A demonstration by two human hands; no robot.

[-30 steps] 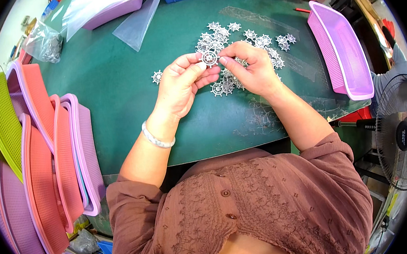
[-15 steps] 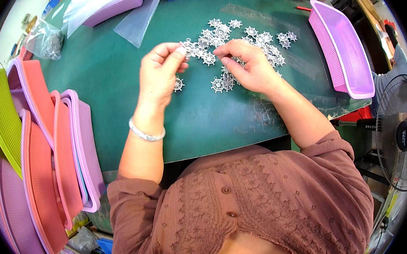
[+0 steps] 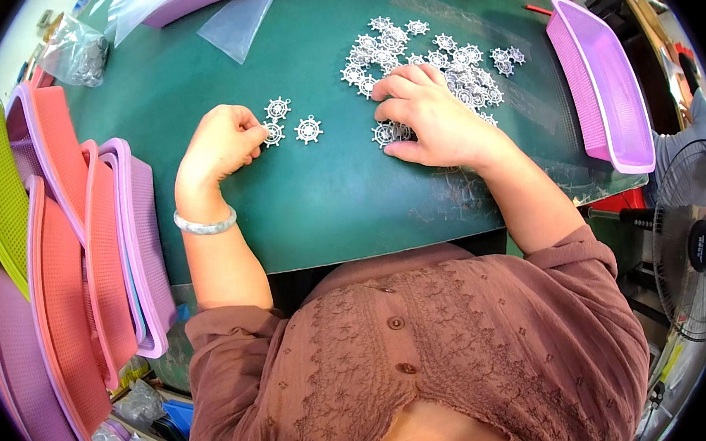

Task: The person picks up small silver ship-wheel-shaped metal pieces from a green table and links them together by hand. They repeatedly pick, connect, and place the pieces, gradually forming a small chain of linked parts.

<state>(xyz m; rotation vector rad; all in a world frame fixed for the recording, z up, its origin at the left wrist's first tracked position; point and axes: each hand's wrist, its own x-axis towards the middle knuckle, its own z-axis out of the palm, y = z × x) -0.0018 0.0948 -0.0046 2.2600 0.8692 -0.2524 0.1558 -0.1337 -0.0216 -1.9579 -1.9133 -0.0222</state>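
Note:
Small silver ship's-wheel charms, each with a little loop, lie on the green table. My left hand [image 3: 223,144] is closed in a pinch at the edge of one ship's-wheel charm [image 3: 274,133], low over the tabletop. Beside it lie a second charm [image 3: 278,109] and, a little to the right, a third charm [image 3: 309,130]. Over the near side of the charm pile [image 3: 465,66] rests my right hand [image 3: 428,115], fingers and thumb apart around a few charms [image 3: 383,135]. Its palm hides part of the pile.
Stacked pink, purple and green plastic baskets [image 3: 66,268] line the left edge. A purple basket [image 3: 612,84] stands at the right, with a fan [image 3: 699,243] beyond it. Clear plastic bags [image 3: 242,18] and a filled bag [image 3: 79,55] lie toward the back.
My left hand has moved left and toward me, carrying a charm away from the pile and down to the table. My right hand has spread from a pinch and shifted slightly nearer.

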